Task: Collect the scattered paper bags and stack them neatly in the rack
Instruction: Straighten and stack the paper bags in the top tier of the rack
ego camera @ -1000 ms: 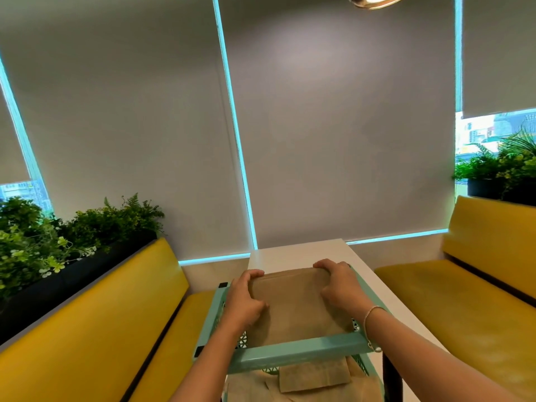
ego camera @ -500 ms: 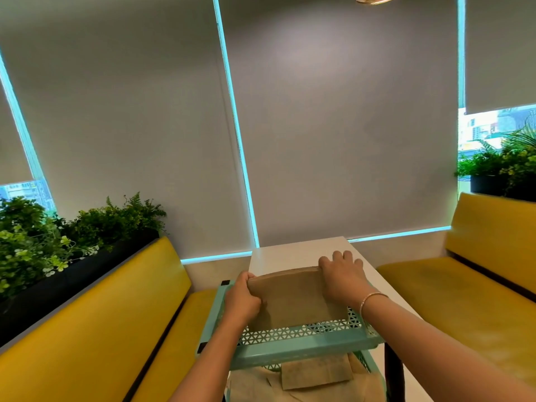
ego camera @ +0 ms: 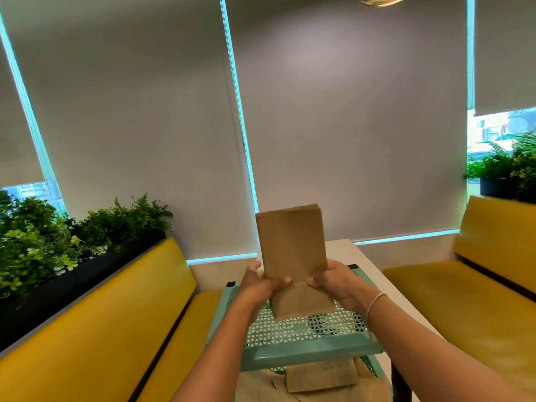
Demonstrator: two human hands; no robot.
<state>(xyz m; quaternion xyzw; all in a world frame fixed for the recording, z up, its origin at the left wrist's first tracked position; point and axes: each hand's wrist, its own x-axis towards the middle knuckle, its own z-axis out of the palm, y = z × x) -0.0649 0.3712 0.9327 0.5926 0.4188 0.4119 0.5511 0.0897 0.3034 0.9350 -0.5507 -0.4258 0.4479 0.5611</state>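
Left edge: planter [ego camera: 58,250] with greenery behind yellow bench [ego camera: 116,320], well apart from the work. Centre-left: left hand [ego camera: 258,285], fingers curled round lower left edge of bags [ego camera: 291,245], thumb on the near face; grip low, likely to leave the upper part free for squaring. Centre: bags, a brown flat bundle of several, exact count not readable; held upright, slightly tilted, lower end just above or resting on the top tray of rack [ego camera: 307,346], contact hidden by the paper itself; upright pose probably for tapping edges level before laying flat. Centre-right: right hand [ego camera: 333,281], clamped on lower right edge, mirroring the other; hands close together with only the bundle between, for even pressure on both sides. Wrist with thin bracelet [ego camera: 375,301]. Below: rack, mint perforated metal, top tray bare where visible; lower tier holding more paper bags [ego camera: 322,375] lying loose and crooked, probably awaiting tidying. Behind: white table [ego camera: 374,262], carrying the rack. Right: second bench [ego camera: 470,303], another planter [ego camera: 504,175] above.
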